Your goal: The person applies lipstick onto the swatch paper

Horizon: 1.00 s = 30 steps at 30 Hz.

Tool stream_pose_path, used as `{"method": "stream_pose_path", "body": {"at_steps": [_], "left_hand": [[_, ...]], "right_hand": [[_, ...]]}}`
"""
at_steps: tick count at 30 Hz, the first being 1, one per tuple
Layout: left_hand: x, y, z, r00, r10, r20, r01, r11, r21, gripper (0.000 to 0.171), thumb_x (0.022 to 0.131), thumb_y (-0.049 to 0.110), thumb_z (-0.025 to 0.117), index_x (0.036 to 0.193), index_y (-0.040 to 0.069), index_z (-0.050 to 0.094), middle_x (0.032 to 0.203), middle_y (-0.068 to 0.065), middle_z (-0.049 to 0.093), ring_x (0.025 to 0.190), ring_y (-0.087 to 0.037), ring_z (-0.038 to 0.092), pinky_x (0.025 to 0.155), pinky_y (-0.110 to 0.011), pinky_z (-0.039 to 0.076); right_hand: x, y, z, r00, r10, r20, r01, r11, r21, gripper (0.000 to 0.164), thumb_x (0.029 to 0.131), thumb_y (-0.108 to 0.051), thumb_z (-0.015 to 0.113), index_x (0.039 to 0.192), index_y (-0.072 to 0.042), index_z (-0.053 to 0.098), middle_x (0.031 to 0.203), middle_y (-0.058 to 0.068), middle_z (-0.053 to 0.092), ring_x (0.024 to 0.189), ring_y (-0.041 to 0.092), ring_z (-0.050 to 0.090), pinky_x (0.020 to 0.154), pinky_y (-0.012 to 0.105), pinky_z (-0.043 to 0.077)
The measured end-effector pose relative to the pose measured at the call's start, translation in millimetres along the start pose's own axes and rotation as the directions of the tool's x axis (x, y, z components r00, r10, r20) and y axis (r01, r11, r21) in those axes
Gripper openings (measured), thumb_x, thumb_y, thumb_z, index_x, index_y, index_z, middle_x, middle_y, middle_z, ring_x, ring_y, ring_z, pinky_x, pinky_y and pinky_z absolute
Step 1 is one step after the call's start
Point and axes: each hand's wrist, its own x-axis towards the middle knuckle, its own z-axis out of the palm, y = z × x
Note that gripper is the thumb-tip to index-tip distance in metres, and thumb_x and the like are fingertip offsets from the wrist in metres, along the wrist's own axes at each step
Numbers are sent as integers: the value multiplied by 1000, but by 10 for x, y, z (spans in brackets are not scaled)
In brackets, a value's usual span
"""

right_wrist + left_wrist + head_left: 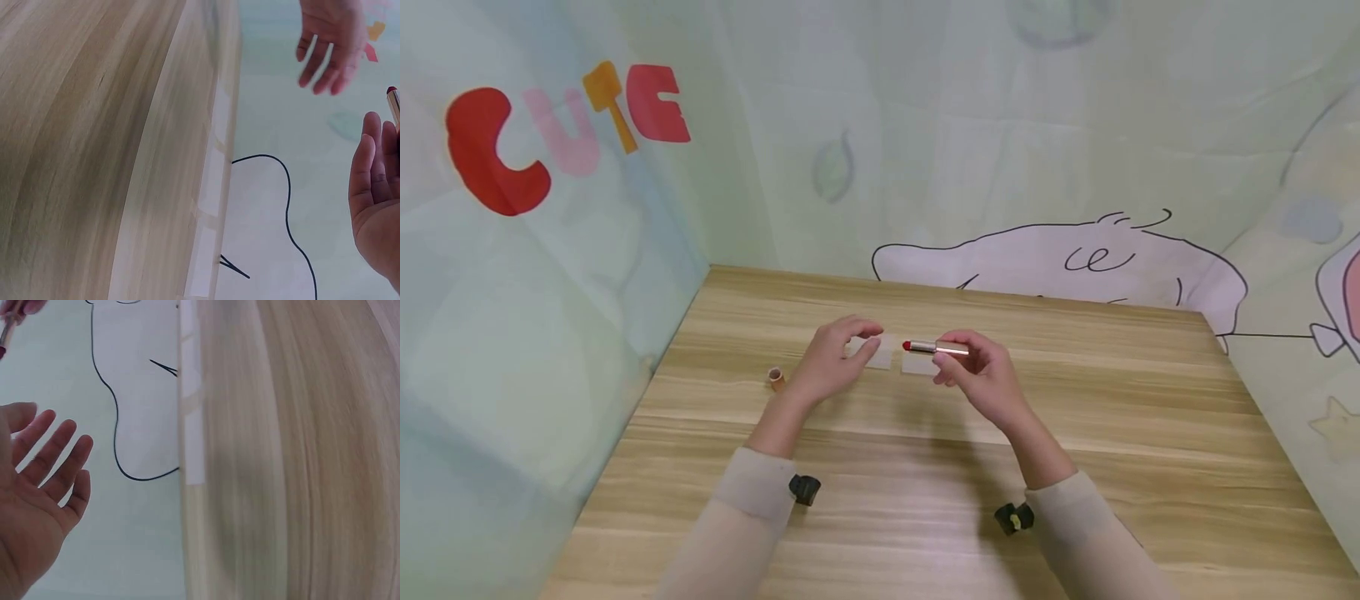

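Observation:
A lipstick (924, 347) with its red tip bared points left, pinched by the thumb and fingers of my right hand (992, 383). In the right wrist view the red end of the lipstick (393, 100) shows at the right edge. My left hand (831, 358) hovers facing it, fingers spread and loosely bent, holding nothing, as the left wrist view also shows. Below the hands lie small white paper pieces (917, 364), partly covered by them. A copper-coloured cap (777, 380) stands on the table, left of my left hand.
The wood-grain table (1120, 433) meets a printed cloth backdrop (760, 183) at the back and left. Black wrist mounts (805, 489) sit at both sleeve cuffs.

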Motion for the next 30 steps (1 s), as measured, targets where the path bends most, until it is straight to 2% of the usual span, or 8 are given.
{"method": "stream_pose_path", "body": {"at_steps": [4,7,10,13,17,22,27,30], "left_hand": [[25,-119,16,998,-48,36,44,995,88,25,93,23,58,111,7,65,111,-3,63,106,-20,57,93,-39,46],[43,-183,21,995,-73,66,63,988,142,25,91,22,61,110,6,66,111,-4,63,105,-22,57,93,-38,45],[61,-236,24,991,-91,96,71,979,192,26,90,21,63,110,4,66,113,-6,62,107,-24,57,94,-39,44],[79,-285,30,986,-105,127,69,964,258,27,90,21,63,112,5,66,117,-7,61,111,-25,55,98,-40,42],[108,-326,36,980,-111,166,52,944,326,27,91,20,62,112,5,65,119,-8,60,114,-27,53,101,-41,39],[124,-366,24,973,-114,199,33,929,368,25,91,18,62,112,6,65,119,-7,59,114,-27,54,101,-41,40],[130,-426,26,971,-65,229,-39,906,422,22,91,13,61,110,4,67,116,-7,60,110,-25,56,99,-40,43],[123,-465,41,966,-46,255,-78,886,457,22,91,11,60,110,4,67,116,-8,61,109,-25,57,98,-40,43]], "right_hand": [[5,8,-13,1000,7,-18,-7,1000,-4,26,88,-4,63,109,9,57,91,16,62,69,26,67,65,37,57],[8,9,-20,999,15,-28,-15,1000,-1,27,88,-4,63,110,11,56,92,20,61,70,24,68,65,34,57],[10,12,-29,999,23,-41,-23,1000,3,26,88,-4,63,109,10,57,93,21,61,71,25,68,65,34,57],[11,10,-40,998,34,-52,-34,999,-1,25,88,-4,63,109,8,58,93,14,62,72,28,68,67,38,57],[14,3,-64,998,46,-53,-45,999,5,27,88,-4,64,110,9,57,91,6,62,74,31,67,70,43,56],[29,12,-66,997,45,-58,-45,999,0,27,88,-5,64,110,9,57,93,11,62,73,29,67,68,36,57],[36,41,-70,996,50,-72,-51,999,-3,25,88,-4,64,109,7,58,94,13,62,72,25,68,66,28,56],[54,146,-88,996,53,-74,-53,999,8,25,87,-4,64,110,5,59,95,11,62,74,28,68,66,29,56]]}}
